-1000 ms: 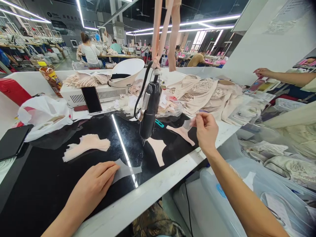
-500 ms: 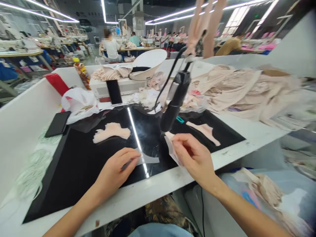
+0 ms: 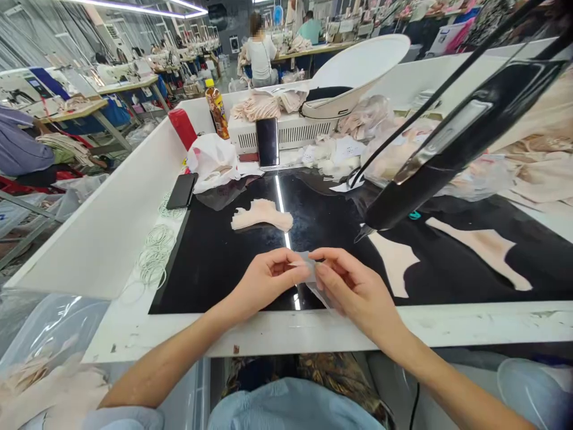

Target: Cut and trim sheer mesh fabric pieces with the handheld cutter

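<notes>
My left hand (image 3: 268,280) and my right hand (image 3: 351,286) meet over the front edge of a black glossy work surface (image 3: 215,263). Both pinch a small translucent white fabric piece (image 3: 308,269) between thumbs and fingers. A black hanging hand tool (image 3: 452,149) dangles on a cable just above and to the right of my hands, its tip pointing down-left. Two beige cut fabric pieces (image 3: 394,260) (image 3: 483,251) lie flat to the right. A small stack of beige pieces (image 3: 262,215) lies beyond my hands.
A white-walled bench (image 3: 111,221) surrounds the surface. At the back stand a white box (image 3: 290,131), a propped phone (image 3: 267,141), a white bowl-shaped lamp (image 3: 358,65), a bottle (image 3: 217,110) and a plastic bag (image 3: 212,164). Another phone (image 3: 181,191) lies left; fabric piles sit right. Other people sit far behind.
My view has swung left and down. My right hand brought the small white piece from the right, my left hand lifted off the surface, and both now pinch it together.
</notes>
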`<state>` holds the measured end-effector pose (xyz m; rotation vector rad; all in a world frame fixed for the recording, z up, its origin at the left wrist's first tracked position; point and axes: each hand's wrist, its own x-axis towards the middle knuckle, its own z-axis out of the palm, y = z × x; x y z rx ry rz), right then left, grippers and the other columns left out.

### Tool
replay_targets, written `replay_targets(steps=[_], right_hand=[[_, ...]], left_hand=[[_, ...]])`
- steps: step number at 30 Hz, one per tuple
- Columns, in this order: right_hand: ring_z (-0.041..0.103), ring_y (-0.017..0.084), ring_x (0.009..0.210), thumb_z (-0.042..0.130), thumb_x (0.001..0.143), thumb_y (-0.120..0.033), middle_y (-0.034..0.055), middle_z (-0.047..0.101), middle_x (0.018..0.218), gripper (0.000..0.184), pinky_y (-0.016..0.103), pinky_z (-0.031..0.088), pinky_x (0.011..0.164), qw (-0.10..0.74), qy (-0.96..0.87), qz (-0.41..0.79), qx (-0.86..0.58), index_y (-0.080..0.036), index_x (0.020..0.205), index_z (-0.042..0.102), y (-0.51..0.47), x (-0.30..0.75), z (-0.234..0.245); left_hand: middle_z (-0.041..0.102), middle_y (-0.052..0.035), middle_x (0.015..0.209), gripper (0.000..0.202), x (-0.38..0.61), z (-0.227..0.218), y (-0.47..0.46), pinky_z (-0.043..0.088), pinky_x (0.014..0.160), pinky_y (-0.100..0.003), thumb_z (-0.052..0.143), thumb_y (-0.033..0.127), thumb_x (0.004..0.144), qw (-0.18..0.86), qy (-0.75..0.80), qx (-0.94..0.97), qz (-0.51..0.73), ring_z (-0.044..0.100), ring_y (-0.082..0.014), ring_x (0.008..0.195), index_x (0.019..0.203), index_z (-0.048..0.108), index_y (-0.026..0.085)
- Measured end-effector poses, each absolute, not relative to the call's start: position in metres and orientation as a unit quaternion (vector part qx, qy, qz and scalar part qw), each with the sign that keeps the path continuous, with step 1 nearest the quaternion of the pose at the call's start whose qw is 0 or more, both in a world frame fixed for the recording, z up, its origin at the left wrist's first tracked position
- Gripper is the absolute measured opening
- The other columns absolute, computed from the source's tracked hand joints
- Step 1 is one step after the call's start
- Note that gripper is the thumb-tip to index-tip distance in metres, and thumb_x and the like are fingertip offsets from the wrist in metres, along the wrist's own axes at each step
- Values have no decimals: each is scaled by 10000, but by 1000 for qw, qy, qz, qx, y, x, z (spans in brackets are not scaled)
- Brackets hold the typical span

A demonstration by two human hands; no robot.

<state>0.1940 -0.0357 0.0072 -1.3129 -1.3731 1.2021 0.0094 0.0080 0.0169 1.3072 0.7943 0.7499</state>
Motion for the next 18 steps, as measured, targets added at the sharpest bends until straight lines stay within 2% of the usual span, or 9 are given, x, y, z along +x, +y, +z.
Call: replay_targets(steps=[4,13,18], right_hand=[[346,41,420,633,843,-625,-42,560,695,474,207,280,363,419,-444,593,-525,-243,1125,647,-35,206,3],[374,23,486,745,784,-568,-41,529,702,381,189,288,426,404,-405,599,-560,-212,901,679,-47,237,-6],[308,22,462,760,747,-608,-69,409,574,445,185,233,413,412,-371,614,-562,-184,750,624,-48,242,-6]], left_hand=[[561,27,758,263,5,20,13,376,624,-212,736,387,857,645,368,567,355,442,-71,649,787,635,155],[455,54,622,352,2,16,21,295,563,-212,743,449,839,644,415,535,357,380,-69,591,729,573,162],[446,59,592,388,3,14,23,266,537,-204,763,476,815,646,421,523,363,362,-61,560,726,554,161]])
